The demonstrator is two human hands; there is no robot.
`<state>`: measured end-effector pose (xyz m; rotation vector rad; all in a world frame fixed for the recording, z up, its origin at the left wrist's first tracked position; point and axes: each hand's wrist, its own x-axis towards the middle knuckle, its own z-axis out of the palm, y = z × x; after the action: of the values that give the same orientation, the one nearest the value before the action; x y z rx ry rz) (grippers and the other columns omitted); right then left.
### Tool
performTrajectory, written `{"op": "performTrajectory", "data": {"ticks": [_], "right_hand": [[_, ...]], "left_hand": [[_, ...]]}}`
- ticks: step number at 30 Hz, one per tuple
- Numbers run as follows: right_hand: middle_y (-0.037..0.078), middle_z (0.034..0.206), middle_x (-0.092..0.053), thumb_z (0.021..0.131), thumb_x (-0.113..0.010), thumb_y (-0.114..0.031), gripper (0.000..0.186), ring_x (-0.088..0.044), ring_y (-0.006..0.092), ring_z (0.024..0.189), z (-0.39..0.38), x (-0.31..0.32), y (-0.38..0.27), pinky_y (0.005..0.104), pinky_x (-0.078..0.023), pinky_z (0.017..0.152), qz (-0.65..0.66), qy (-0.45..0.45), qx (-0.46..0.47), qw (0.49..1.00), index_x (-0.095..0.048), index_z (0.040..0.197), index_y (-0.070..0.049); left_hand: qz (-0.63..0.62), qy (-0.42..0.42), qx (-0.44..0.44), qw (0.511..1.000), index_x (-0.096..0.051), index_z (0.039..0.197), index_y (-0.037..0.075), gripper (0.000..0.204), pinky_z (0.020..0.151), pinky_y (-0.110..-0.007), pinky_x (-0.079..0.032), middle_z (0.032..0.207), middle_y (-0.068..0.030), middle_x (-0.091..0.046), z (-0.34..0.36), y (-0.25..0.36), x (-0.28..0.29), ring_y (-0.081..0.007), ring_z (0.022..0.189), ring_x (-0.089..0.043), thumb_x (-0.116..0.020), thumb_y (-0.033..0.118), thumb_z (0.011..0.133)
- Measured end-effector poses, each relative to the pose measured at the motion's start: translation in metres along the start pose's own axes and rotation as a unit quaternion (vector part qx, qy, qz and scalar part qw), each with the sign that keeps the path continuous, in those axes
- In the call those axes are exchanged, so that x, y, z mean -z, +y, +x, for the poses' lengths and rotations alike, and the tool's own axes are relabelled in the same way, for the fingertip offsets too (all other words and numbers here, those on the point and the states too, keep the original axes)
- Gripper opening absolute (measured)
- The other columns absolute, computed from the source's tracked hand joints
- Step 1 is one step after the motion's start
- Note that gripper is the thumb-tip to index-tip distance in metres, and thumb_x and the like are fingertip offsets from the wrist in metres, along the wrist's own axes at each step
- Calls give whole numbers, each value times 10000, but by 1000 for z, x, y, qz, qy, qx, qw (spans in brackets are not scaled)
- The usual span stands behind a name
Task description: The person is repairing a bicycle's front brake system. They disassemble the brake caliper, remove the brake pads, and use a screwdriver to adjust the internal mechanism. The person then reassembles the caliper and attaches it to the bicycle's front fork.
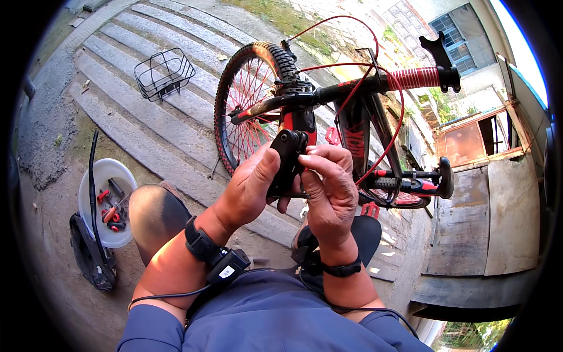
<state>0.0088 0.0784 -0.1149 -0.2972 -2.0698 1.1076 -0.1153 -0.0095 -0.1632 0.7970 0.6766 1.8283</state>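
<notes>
In front of the bicycle's head, my left hand [247,186] is closed around a black bracket-like part [285,159] with a round hole at its upper end; its exact kind I cannot make out. My right hand [332,190] presses thumb and fingertips against the right side of that part; whether a small piece is pinched there is hidden by the fingers. Just beyond both hands stands the black-and-red bicycle [355,126], its spoked front wheel [241,97] at the left. A red-and-black steering column [413,78] ends in an open-jawed black stem piece [441,58].
A white tub [97,166] with tools and red parts is left of my knee. A black bar [92,188] leans across it beside a black bag [88,258]. The wire basket [170,97] lies on the slabs. Red cables [401,111] loop over the frame. Wooden boards [463,226] stand right.
</notes>
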Motion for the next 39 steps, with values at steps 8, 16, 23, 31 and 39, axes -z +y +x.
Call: {"op": "performTrajectory", "data": {"ticks": [8, 16, 23, 31, 39], "right_hand": [[113, 1093, -580, 644, -718, 6, 477, -577, 248, 988, 5, 18, -7, 341, -483, 844, -152, -82, 89, 981, -639, 1102, -103], [93, 1037, -624, 641, -768, -22, 468, -617, 279, 962, 2, 27, -15, 365, -517, 804, -190, -119, 136, 965, -633, 1082, -95], [85, 1008, -645, 668, -840, -96, 456, -633, 276, 903, -2, 22, -8, 373, -528, 762, -207, -102, 185, 955, -641, 1078, -89], [75, 960, -645, 696, -846, -144, 462, -634, 267, 801, -3, 18, -4, 360, -526, 667, -224, -84, 217, 946, -627, 1097, -75], [70, 932, -646, 732, -839, -163, 450, -653, 259, 777, -4, 17, 0, 345, -533, 628, -220, -86, 235, 943, -601, 1104, -74]], "left_hand": [[-26, 5, 24, 999, -483, 1251, 24, 596, 496, -205, -457, 835, -49, -604, -1, -4, 1, -85, 605, -558, -371, 565, 1026], [-27, 46, 42, 998, -538, 1183, 38, 604, 508, -219, -463, 839, -56, -620, -1, -7, 2, -97, 629, -570, -375, 594, 1013], [-58, 68, 13, 996, -577, 1118, 47, 611, 523, -217, -428, 784, -49, -619, 3, -6, 0, -91, 596, -543, -369, 611, 1009], [-76, 72, 28, 994, -588, 1109, 55, 600, 539, -203, -416, 776, -30, -614, 3, -6, -1, -73, 598, -526, -366, 604, 1015], [-180, 66, 60, 979, -553, 1309, 62, 581, 504, -246, -451, 909, -70, -663, 2, -17, 2, -131, 667, -604, -386, 543, 1030]]}}
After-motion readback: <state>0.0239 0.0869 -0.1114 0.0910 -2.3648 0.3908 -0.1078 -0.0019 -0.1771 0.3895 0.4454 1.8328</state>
